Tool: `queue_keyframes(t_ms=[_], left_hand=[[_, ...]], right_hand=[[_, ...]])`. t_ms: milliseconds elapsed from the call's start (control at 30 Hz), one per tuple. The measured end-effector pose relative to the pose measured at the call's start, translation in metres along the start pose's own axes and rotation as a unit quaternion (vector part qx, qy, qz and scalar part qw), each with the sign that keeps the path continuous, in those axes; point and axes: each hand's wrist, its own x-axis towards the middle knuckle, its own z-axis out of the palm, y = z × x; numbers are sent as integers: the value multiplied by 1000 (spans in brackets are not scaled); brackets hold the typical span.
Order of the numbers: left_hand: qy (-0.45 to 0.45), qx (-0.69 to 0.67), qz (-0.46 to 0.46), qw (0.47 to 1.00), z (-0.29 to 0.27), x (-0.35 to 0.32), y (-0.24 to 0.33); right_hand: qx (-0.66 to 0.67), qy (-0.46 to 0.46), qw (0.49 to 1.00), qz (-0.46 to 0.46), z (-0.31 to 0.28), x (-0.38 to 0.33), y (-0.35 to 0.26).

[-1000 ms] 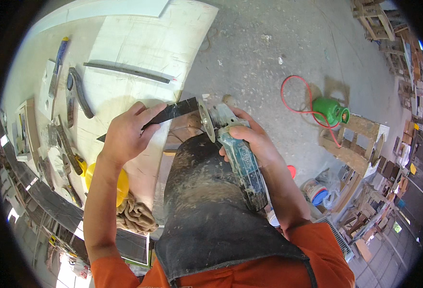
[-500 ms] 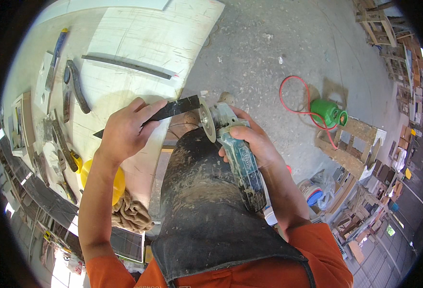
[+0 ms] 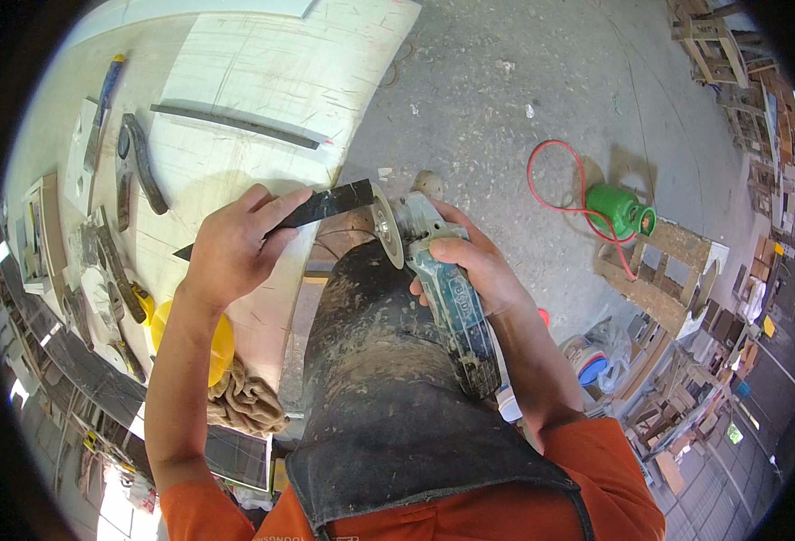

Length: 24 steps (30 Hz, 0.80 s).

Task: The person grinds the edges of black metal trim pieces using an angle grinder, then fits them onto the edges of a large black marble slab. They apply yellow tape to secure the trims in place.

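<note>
My left hand [image 3: 242, 236] is closed round a flat black strip [image 3: 330, 204], pinching it between thumb and fingers over the table's edge. Its far end meets the rim of a pale disc [image 3: 386, 227], or lies right beside it; I cannot tell which. That disc is mounted on a teal angle grinder [image 3: 451, 302], whose body slants down toward my lap. Wrapped round the grinder's front part is my right hand [image 3: 480, 261], thumb on top. Another thin dark strip [image 3: 235, 125] lies on the white table board [image 3: 262, 59].
Pliers-like tools [image 3: 140, 167] and a blue-handled tool [image 3: 109, 88] lie on the table's left. A yellow round object [image 3: 220, 347] and brown cloth [image 3: 244, 399] are by my left forearm. On the floor at right, a green gas cylinder [image 3: 614, 209] with a red hose [image 3: 555, 144] stands beside a wooden frame [image 3: 654, 279].
Almost nothing differs. The strip's end and the disc have shifted very slightly left in the picture; both hands keep their grip.
</note>
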Motion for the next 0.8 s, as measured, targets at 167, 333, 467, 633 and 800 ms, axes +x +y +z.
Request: queue_keyframes(t_ms=[167,333,467,633,800], left_hand=[[-2,0,3,1000,0,2,-1],[0,1,5,1000,1,1,-1],[-3,-3,2,1000,1,1,-3],[3,-12,5,1000,3,1,-3],[6,-7,7,1000,3,1,-4]], right_hand=[[27,-8,1000,-2,-2,1,0],[22,-4,1000,1,-5,4,2],[17,-2,1000,3,-5,3,2],[13,3,1000,8,-6,3,2],[15,-2,1000,11,-7,3,2]])
